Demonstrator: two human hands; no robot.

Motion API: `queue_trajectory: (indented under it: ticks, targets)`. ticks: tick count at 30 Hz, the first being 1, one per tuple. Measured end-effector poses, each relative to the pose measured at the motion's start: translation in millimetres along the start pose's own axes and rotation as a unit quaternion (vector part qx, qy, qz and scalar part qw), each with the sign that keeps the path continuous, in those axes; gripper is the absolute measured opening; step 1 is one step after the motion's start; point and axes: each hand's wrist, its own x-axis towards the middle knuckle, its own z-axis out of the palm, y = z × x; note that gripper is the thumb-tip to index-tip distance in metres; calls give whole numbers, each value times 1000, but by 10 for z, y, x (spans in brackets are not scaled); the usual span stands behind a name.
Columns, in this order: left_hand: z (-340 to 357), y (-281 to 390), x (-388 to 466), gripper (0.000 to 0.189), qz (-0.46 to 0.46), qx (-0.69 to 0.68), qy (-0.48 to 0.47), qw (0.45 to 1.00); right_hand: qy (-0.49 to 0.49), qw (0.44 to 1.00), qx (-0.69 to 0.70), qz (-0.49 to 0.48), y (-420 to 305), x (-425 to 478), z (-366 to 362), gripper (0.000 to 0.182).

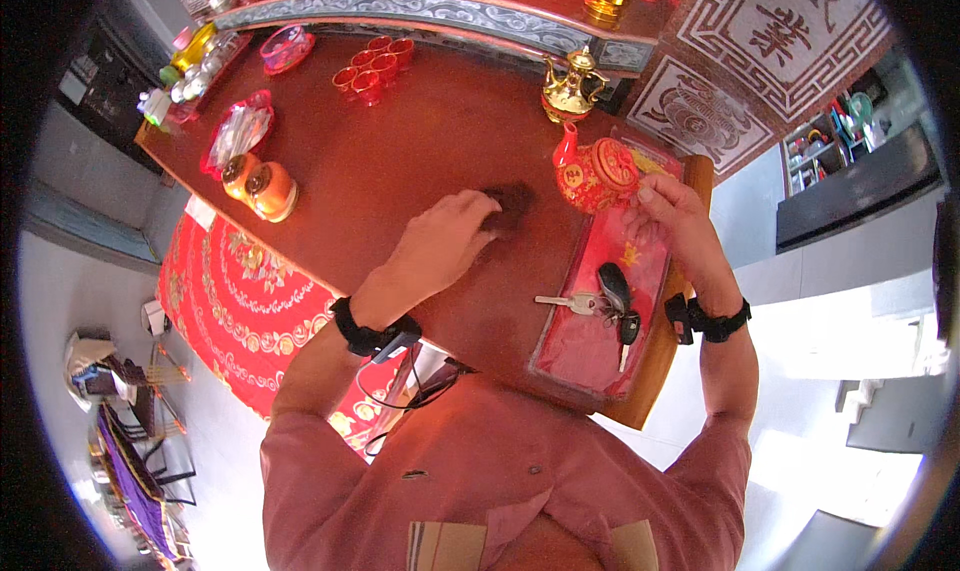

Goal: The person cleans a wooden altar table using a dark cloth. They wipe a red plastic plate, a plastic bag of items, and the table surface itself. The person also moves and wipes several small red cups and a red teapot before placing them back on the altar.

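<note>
A red teapot (589, 167) with gold patterns and its lid on is in the grip of my right hand (671, 214), which has its handle side. The spout points away to the upper left, and the pot appears to be above the red plastic-covered mat (574, 338). My left hand (439, 244) is low over the brown wooden table (450, 143), fingers curled. Beside its fingertips is a dark patch (516, 205); whether it is a cloth or a shadow is unclear. Several keys and a black key fob (615, 287) lie on the mat, below the teapot.
A gold ewer (571, 87) stands behind the teapot. Several red cups (367, 84) are grouped at the back. Two orange jars (271, 190) and a red tray of packets (238, 132) sit at the left edge. A raised altar shelf (420, 12) borders the back.
</note>
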Motion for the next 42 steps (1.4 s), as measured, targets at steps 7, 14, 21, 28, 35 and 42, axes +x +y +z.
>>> queue_trajectory:
  ticks: [7, 14, 21, 28, 35, 42]
  targets:
    - [-29, 304, -119, 33, -196, -800, 102, 558, -54, 998, -22, -4, -132, -238, 197, 19]
    - [307, 983, -24, 52, -181, -908, 132, 355, -70, 996, -45, 20, -241, -389, 627, 23]
    - [342, 1021, -224, 48, -191, -891, 154, 381, -22, 999, -32, 37, -252, -588, 910, 26]
    - [193, 1085, -637, 39, -202, -852, 208, 436, 47, 998, 2, 40, -177, -828, 1417, 25]
    - [184, 931, -1114, 33, -248, -832, 113, 482, 83, 996, -35, 13, -95, -1065, 1594, 22]
    - [-167, 678, -1229, 50, -158, -909, 94, 374, 32, 996, 73, 39, -112, -1217, 1725, 24]
